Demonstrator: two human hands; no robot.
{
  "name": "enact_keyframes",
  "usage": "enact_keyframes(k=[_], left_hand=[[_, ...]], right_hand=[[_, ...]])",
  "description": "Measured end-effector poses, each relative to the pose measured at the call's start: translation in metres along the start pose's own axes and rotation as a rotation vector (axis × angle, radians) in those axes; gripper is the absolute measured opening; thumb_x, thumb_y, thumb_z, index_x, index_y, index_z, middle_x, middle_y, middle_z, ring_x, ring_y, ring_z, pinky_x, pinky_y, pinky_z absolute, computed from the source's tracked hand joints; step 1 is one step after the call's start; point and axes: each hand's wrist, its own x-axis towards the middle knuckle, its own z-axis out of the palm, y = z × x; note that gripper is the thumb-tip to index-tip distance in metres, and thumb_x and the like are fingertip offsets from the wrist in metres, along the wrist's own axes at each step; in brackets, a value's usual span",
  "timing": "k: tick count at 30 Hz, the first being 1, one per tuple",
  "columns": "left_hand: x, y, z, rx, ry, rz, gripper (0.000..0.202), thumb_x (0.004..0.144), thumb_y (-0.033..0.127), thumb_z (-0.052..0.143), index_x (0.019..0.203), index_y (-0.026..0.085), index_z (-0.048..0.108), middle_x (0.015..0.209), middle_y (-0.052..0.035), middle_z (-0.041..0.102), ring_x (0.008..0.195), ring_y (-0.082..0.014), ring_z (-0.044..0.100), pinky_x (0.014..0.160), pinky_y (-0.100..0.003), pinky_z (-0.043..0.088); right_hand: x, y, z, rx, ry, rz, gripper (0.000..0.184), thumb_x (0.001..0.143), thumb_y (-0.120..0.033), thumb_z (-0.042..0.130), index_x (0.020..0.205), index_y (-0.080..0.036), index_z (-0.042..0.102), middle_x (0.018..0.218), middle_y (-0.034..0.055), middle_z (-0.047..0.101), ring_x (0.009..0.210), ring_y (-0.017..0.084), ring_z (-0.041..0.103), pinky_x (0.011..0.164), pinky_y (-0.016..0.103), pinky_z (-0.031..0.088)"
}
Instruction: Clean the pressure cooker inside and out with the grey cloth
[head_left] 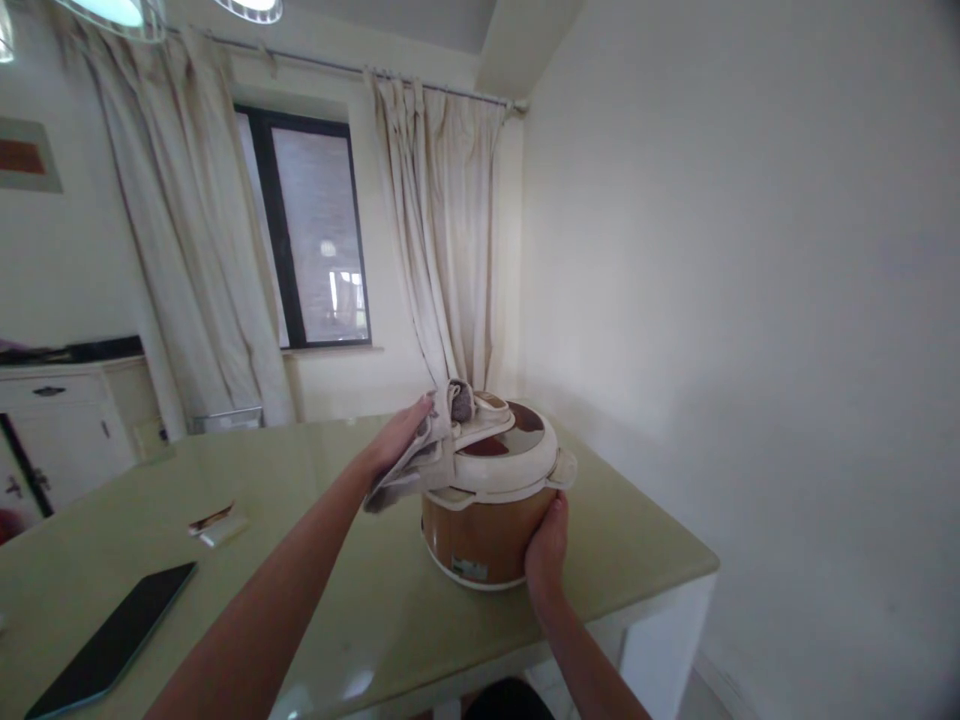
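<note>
An electric pressure cooker [484,535] with a brown body and a cream lid stands upright on the table. My left hand [403,437] holds a folded greyish cloth [429,455] against the left side of the lid; its fingertips are partly hidden by the cloth. A loose end of the cloth hangs down beside the cooker. Low on the right side, my right hand [549,545] grips the brown body, its thumb just under the lid's side handle [562,468]. The other right fingers are mostly hidden against the cooker.
The pale green table [337,600] has its right edge near a white wall [750,300]. A dark tablet-like slab [112,640] lies at front left, with a small packet [217,525] beyond it. Curtains [450,230] and a white cabinet [75,420] stand behind.
</note>
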Motion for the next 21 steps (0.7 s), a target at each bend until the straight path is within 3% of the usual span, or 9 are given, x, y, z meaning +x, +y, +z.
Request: enact_keyframes(k=[5, 9, 12, 17, 21], left_hand=[[0.039, 0.013, -0.005, 0.093, -0.097, -0.018, 0.058, 0.076, 0.075, 0.064, 0.079, 0.019, 0.079, 0.09, -0.0116, 0.083, 0.093, -0.0351, 0.075, 0.098, -0.047, 0.057], [0.055, 0.01, -0.007, 0.172, -0.095, -0.026, 0.046, 0.078, 0.063, 0.06, 0.071, 0.021, 0.075, 0.085, -0.0127, 0.082, 0.089, -0.0344, 0.074, 0.092, -0.046, 0.058], [0.052, 0.006, -0.009, 0.227, -0.085, -0.018, 0.042, 0.083, 0.057, 0.053, 0.076, 0.022, 0.075, 0.091, -0.0121, 0.082, 0.095, -0.0335, 0.074, 0.098, -0.046, 0.056], [0.034, 0.009, -0.017, 0.367, -0.047, 0.032, 0.045, 0.09, 0.049, 0.043, 0.1, 0.02, 0.076, 0.119, -0.0129, 0.081, 0.116, -0.033, 0.07, 0.109, -0.044, 0.05], [0.013, 0.011, -0.021, 0.507, 0.002, 0.047, 0.038, 0.093, 0.043, 0.043, 0.102, 0.021, 0.074, 0.117, -0.0139, 0.08, 0.114, -0.0338, 0.07, 0.106, -0.045, 0.05]], right_hand=[[0.001, 0.001, 0.001, -0.006, 0.008, -0.01, 0.076, 0.103, -0.065, 0.031, 0.15, -0.01, 0.056, 0.151, 0.0197, 0.059, 0.142, 0.03, 0.052, 0.125, 0.052, 0.034], [-0.001, 0.003, 0.001, -0.025, 0.034, -0.032, 0.075, 0.103, -0.063, 0.03, 0.15, -0.01, 0.055, 0.152, 0.0199, 0.058, 0.144, 0.03, 0.05, 0.124, 0.051, 0.034], [0.001, 0.006, 0.001, -0.009, 0.022, -0.031, 0.075, 0.103, -0.063, 0.033, 0.149, -0.009, 0.056, 0.151, 0.02, 0.059, 0.143, 0.031, 0.051, 0.124, 0.052, 0.034], [0.02, 0.015, 0.009, 0.104, -0.078, 0.007, 0.073, 0.101, -0.065, 0.037, 0.143, -0.011, 0.063, 0.145, 0.015, 0.066, 0.137, 0.028, 0.057, 0.121, 0.048, 0.038], [0.053, 0.026, 0.023, 0.228, -0.203, 0.154, 0.073, 0.095, -0.071, 0.044, 0.128, -0.014, 0.073, 0.13, 0.0109, 0.076, 0.125, 0.027, 0.066, 0.114, 0.045, 0.047]])
